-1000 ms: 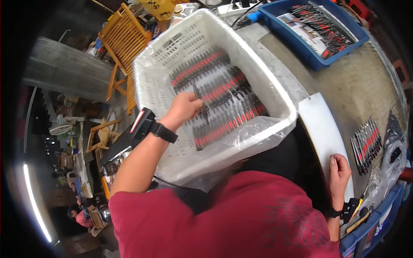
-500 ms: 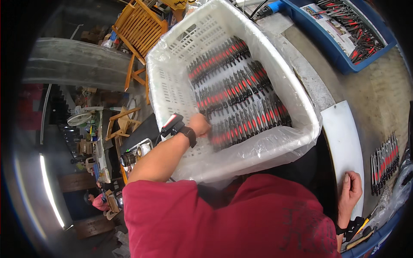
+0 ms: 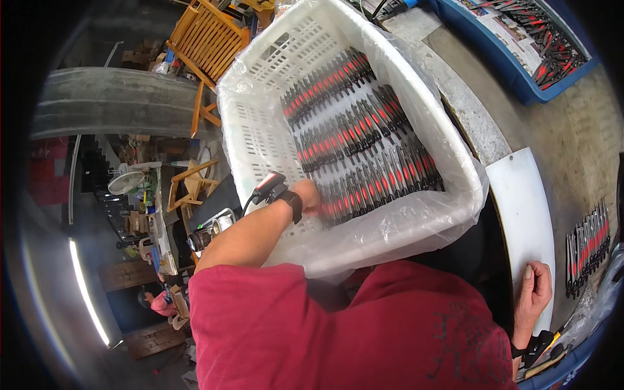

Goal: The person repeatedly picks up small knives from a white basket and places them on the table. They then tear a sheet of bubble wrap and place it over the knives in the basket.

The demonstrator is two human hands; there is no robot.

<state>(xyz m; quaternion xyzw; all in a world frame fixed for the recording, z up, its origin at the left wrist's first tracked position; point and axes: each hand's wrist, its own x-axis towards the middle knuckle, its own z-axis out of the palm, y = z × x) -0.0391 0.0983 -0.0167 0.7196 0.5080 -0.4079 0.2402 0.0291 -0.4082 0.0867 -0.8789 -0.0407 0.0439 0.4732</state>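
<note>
My left hand (image 3: 308, 197), closed with its fingertips hidden, reaches down into a white plastic crate (image 3: 255, 140) lined with clear film. It is at the left end of the nearest row of slim black-and-red pointed tools (image 3: 380, 184), whose exact kind I cannot tell. Two further rows, a middle row (image 3: 348, 134) and a far row (image 3: 328, 84), lie side by side in the crate. To the right, my right hand (image 3: 534, 289) rests on the edge of a curved white board (image 3: 525, 211), its fingers curled and nothing visible in them.
A line of similar tools (image 3: 587, 250) lies on the bench right of the white board. At the upper right, a blue bin (image 3: 534, 94) holds a loose heap of them with printed paper. A wooden folding chair (image 3: 208, 40) stands beyond the crate's left side.
The left hand has turned slightly and stays low at the end of the near row. The whole view has shifted a little. The right hand still rests on the white board.
</note>
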